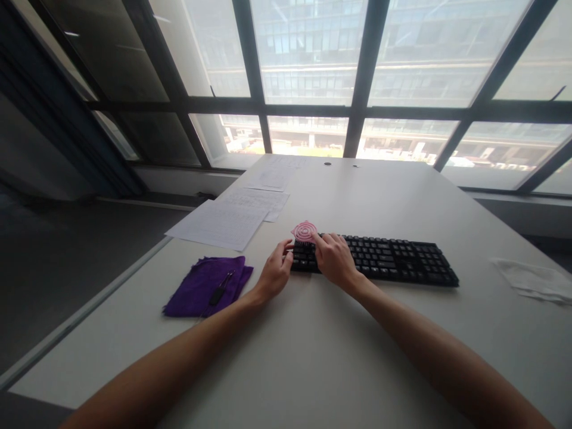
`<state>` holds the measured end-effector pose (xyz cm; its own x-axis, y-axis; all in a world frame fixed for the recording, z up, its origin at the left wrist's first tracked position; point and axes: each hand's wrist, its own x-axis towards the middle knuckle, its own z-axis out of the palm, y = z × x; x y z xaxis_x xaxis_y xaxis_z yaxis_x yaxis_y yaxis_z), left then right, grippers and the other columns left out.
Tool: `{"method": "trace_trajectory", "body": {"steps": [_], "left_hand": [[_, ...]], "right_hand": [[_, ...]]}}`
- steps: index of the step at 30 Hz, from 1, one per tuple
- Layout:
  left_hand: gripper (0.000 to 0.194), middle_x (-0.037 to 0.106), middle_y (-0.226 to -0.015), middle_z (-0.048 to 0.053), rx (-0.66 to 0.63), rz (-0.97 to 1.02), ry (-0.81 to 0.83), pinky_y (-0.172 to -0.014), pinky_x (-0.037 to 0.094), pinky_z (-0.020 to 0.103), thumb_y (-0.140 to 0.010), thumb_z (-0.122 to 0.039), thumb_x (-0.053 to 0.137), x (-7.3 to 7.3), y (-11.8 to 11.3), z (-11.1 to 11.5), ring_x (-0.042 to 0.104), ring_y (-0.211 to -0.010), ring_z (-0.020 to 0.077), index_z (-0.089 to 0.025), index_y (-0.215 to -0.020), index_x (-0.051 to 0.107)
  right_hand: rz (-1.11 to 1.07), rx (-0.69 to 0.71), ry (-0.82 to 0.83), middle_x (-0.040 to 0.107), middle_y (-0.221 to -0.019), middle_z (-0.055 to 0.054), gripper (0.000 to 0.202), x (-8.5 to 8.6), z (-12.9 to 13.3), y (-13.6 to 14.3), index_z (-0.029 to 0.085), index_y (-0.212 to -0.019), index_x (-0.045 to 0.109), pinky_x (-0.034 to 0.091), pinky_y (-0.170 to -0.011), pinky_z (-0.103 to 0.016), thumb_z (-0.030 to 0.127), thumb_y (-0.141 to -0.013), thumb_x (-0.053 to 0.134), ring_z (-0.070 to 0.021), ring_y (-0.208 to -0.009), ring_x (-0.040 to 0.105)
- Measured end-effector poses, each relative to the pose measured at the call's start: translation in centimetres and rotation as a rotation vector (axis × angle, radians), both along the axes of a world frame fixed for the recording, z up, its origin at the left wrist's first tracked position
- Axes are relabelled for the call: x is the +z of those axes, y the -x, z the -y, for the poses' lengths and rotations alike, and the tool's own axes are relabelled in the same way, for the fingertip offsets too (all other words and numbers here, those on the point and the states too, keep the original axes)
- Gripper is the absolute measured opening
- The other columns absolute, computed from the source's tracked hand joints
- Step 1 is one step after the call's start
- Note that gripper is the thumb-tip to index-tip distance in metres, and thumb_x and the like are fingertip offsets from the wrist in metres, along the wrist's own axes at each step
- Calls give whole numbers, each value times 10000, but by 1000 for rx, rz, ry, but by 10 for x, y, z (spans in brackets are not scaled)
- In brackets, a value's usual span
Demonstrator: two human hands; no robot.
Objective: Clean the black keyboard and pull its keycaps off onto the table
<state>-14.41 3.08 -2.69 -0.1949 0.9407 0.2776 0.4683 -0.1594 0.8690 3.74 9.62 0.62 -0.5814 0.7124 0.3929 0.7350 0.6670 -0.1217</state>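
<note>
A black keyboard (378, 260) lies across the white table in front of me. My left hand (276, 269) is at its left end, with thumb and fingers curled against the edge. My right hand (335, 257) is over the left part of the keys, gripping a round pink brush (304, 231) with a ringed top. The brush sits at the keyboard's upper left corner, its short bristles facing down to the keys. My right fingers cover part of the brush and some keys.
Left of my left hand lies a folded purple cloth (196, 292), with a small black-handled wire tool (217, 295) on top. Printed papers (223, 223) spread along the table's left edge. A white cloth (534, 279) lies at the right. Windows stand beyond the table's far edge.
</note>
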Motion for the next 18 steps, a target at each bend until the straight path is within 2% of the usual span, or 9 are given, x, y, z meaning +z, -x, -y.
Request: {"method": "trace_trajectory", "body": {"steps": [5,10,15,18], "left_hand": [[422,638,-1275,144,-15,10,1,-1027,472,434,-937,-230,445,-3,2,-1,622,-1161,238,-156,-1350,494],[456,634,-1273,145,-12,7,7,-1019,483,428,-904,-189,468,-2,1,0,627,-1145,235,-150,-1357,495],[494,628,-1280,153,-4,13,18,-1015,490,431,-894,-196,489,-1,0,0,632,-1126,237,-138,-1385,482],[538,622,-1289,152,-6,11,15,-990,509,423,-893,-194,494,-2,0,0,640,-1096,232,-141,-1427,452]], "right_hand": [[-27,-48,-11,671,-997,-120,407,-1,-1,-3,151,-1357,569,324,-858,-358,203,-982,421,-270,-975,520],[-41,49,-30,673,-998,-96,421,-2,-1,-6,183,-1384,560,326,-870,-350,219,-991,415,-256,-972,523],[-44,-22,-30,674,-974,-107,408,-1,0,-6,164,-1345,598,329,-850,-362,218,-973,439,-262,-954,531],[-50,19,-10,679,-986,-103,410,0,0,-7,175,-1355,592,333,-867,-356,217,-979,435,-254,-968,533]]}}
